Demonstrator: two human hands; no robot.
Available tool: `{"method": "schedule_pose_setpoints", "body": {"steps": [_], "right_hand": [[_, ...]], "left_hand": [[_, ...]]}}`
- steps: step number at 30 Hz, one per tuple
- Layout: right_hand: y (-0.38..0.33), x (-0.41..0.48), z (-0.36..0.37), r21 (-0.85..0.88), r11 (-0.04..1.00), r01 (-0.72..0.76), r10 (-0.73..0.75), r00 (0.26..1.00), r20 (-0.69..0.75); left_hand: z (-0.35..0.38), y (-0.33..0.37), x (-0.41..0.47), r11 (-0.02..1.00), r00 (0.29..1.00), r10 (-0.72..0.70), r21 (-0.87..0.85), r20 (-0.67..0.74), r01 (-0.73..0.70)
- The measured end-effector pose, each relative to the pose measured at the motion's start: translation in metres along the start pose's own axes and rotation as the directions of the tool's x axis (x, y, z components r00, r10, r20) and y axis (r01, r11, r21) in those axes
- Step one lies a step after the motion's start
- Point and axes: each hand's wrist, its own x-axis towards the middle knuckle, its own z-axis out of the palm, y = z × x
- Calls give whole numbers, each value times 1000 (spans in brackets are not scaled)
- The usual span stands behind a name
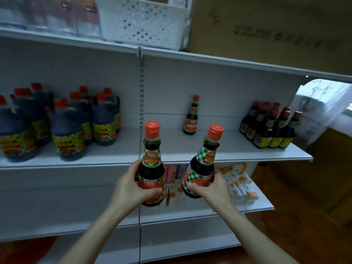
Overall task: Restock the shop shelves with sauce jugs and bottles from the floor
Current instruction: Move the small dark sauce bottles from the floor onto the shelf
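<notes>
My left hand (pixel 131 187) grips a dark sauce bottle (pixel 151 161) with an orange cap, held upright in front of the middle shelf (pixel 224 149). My right hand (pixel 211 185) grips a second bottle of the same kind (pixel 202 166), tilted a little to the right. On the shelf behind, a single bottle (pixel 191 116) stands alone near the back. A cluster of several bottles (pixel 270 128) fills the shelf's right end. Several large dark sauce jugs (pixel 62 124) with red caps stand on the left shelf section.
A white perforated basket (pixel 144 21) and a cardboard box (pixel 276 29) sit on the top shelf. Orange and white packets (pixel 238 181) lie on the lower shelf. Wrapped white packs (pixel 322 105) stand right of the shelving. Wooden floor (pixel 304 216) lies at the right.
</notes>
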Motion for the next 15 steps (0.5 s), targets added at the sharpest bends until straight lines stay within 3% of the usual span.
{"method": "schedule_pose_setpoints", "body": {"steps": [15], "right_hand": [[27, 174, -29, -34, 998, -53, 48, 990, -135]], "left_hand": [[70, -14, 188, 996, 991, 36, 82, 132, -47]]}}
